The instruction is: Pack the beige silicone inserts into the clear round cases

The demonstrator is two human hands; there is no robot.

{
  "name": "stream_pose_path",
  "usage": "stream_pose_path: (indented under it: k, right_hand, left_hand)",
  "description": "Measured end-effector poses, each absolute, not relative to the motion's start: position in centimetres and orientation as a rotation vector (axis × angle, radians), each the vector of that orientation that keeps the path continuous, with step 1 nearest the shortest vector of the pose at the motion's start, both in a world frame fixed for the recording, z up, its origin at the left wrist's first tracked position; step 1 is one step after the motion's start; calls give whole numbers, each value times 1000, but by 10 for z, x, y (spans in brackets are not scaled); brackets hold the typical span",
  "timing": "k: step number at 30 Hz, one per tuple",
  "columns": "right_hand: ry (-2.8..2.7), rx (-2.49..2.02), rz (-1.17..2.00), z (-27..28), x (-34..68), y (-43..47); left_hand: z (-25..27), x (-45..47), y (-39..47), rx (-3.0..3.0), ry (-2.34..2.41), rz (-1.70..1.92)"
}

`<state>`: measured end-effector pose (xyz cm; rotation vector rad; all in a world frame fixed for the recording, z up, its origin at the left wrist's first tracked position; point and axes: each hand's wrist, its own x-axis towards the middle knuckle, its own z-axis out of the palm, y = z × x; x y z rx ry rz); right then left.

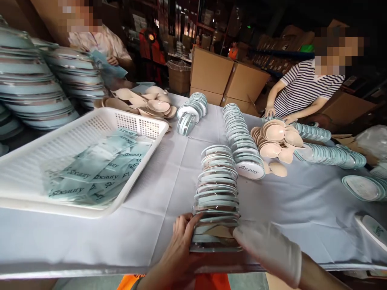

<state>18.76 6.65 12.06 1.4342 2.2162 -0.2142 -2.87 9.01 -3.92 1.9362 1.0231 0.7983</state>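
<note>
The left hand (pixel 181 237) is bare and lies along the left side of a row of oval packages (pixel 216 189). This row runs inward across the table (pixel 157 193) from its near edge. The left fingers are bent, with the thumb and forefinger against the near part of the row; whether they clamp a single package cannot be told. The right hand (pixel 269 249) wears a white glove and is positioned at the right side of the row's near end. Its fingers are blurred; whether they are apart or together cannot be told. The packages stand on edge, face to face, in clear wrapping.

A second package row (pixel 238 137) extends toward the far edge, just right of the first; its front face carries the print "beauty". Beige cups (pixel 275 137) lie beside it on the right. A white basket (pixel 63 141) occupies the left part of the table and contains pale blue packets (pixel 109 169). More beige pieces (pixel 157 105) are heaped beyond the basket. A co-worker in a striped shirt (pixel 302 84) stands past the far edge, at the right, both hands lowered to the packages there.
</note>
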Motion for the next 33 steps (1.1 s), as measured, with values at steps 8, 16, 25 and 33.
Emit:
stream_pose_path:
  k: [8, 16, 25, 33]
  right_hand:
    - [2478, 1404, -649, 142, 240, 105]
    - [2486, 2645, -593, 117, 262, 293]
    - [2281, 2576, -665, 74, 202, 297]
    - [2457, 2500, -659, 66, 179, 274]
  left_hand:
    - [-52, -20, 95, 2095, 1081, 752]
    - [-2, -2, 127, 2560, 791, 850]
    - [-7, -32, 131, 2673, 739, 743]
    - [53, -40, 236, 1958, 919, 1053]
